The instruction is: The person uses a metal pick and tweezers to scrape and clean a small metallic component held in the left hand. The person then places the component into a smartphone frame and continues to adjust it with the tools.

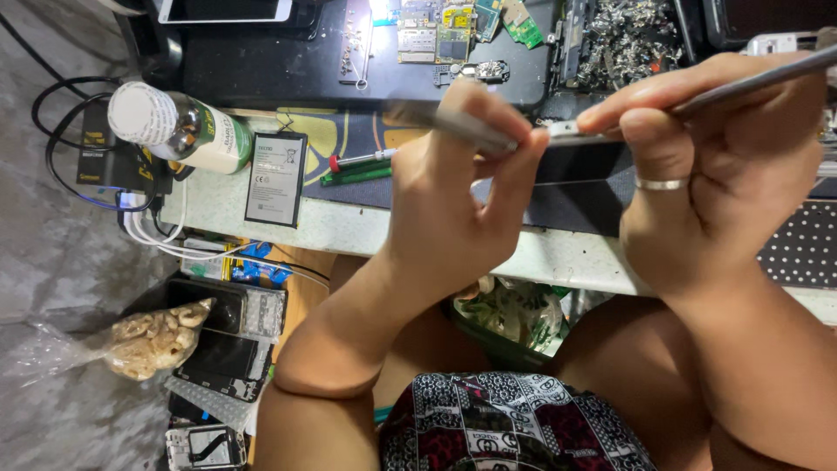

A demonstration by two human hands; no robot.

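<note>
My left hand (pixel 462 187) grips a dark phone (pixel 575 170) by its upper edge, fingers curled over it, just above the front of the workbench. My right hand (pixel 706 166), with a ring on one finger, pinches a long metal tweezer (pixel 750 83) whose tip rests at the phone's top edge beside my left fingertips. Both hands meet over the phone. Most of the phone's near side is hidden behind my hands.
A phone battery (pixel 275 178), a white-capped bottle (pixel 179 129) and a red-tipped screwdriver (pixel 359 160) lie left on the bench (pixel 349 228). Circuit boards (pixel 453 30) and a pile of metal parts (pixel 628 39) sit behind. Old phones (pixel 227 336) and a bagged snack (pixel 153 340) lie on the floor.
</note>
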